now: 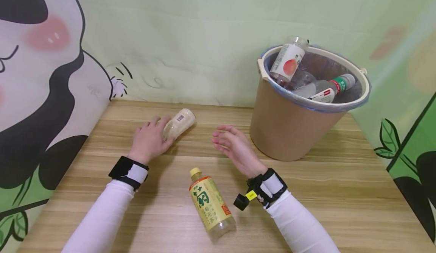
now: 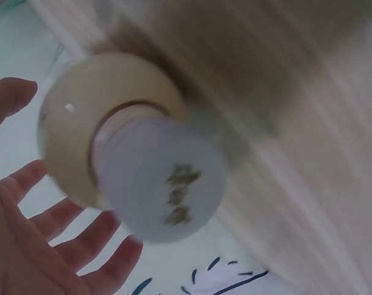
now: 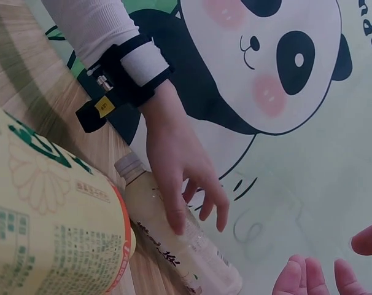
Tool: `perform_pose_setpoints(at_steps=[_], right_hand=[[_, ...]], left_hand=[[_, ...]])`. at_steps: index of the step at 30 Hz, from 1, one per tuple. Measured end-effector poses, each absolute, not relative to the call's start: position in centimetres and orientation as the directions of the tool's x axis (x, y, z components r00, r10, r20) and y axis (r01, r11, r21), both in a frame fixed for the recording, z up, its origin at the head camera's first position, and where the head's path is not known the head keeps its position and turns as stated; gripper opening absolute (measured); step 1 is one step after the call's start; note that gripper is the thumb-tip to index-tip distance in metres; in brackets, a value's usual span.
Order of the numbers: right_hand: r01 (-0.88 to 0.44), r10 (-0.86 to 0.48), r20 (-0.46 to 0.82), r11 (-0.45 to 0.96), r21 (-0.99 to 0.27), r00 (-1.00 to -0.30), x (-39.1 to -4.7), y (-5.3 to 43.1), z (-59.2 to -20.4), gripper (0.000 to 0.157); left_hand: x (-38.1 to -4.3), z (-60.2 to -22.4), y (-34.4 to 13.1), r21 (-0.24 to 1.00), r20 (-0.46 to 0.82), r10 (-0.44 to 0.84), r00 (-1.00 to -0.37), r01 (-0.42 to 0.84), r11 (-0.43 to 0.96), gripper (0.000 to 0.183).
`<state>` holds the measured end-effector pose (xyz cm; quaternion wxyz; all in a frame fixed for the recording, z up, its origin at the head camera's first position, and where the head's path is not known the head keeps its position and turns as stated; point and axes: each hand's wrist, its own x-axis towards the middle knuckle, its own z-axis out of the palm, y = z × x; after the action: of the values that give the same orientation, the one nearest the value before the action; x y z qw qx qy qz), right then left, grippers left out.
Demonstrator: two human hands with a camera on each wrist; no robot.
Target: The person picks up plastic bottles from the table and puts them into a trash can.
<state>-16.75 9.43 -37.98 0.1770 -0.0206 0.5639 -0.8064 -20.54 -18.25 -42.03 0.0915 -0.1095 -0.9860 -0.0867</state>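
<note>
A cream-coloured bottle (image 1: 183, 121) lies on its side toward the back left of the table. Over it reaches my left hand (image 1: 150, 138), fingers spread about the bottle's side rather than closed round it. The left wrist view faces the bottle's pale cap (image 2: 164, 184), with the thumb and fingers apart around the body. My right hand (image 1: 238, 150) hovers between that bottle and the bin, its fingers loosely bent and holding nothing. Nearer the front lies a yellow-labelled tea bottle (image 1: 211, 203) with a yellow cap, large in the right wrist view (image 3: 57, 215).
A brown bin (image 1: 286, 128) with a pale rim and plastic liner stands at the back right. Inside are several bottles, among them a peach-labelled bottle (image 1: 289, 61) jutting above the rim and a green-banded bottle (image 1: 332, 88). Behind the wooden table (image 1: 306, 203) hangs a panda-print cloth (image 1: 190, 56).
</note>
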Motion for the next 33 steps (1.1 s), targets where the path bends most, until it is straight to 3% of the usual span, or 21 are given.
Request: perform_pose_setpoints(at_steps=[6,16,33], right_hand=[[0.262,-0.312,-0.164,-0.302,-0.917,-0.936,-16.7,9.4,-38.1,0.045],[0.257,-0.306,-0.163,-0.296,-0.920,-0.938,-16.7,9.6,-38.3,0.037],[0.269,-0.311,-0.173,-0.297,-0.916,-0.934,-16.6,9.7,-38.3,0.038]], left_hand=[[-20.7,-43.7,-18.1,0.177,0.136,0.221,-0.966,0.243,0.954,0.077],[-20.6,-44.1,-17.7,0.165,0.156,0.230,-0.961,0.255,0.953,0.079],[-20.7,-44.4,-17.8,0.171,0.154,0.234,-0.960,0.260,0.950,0.079]])
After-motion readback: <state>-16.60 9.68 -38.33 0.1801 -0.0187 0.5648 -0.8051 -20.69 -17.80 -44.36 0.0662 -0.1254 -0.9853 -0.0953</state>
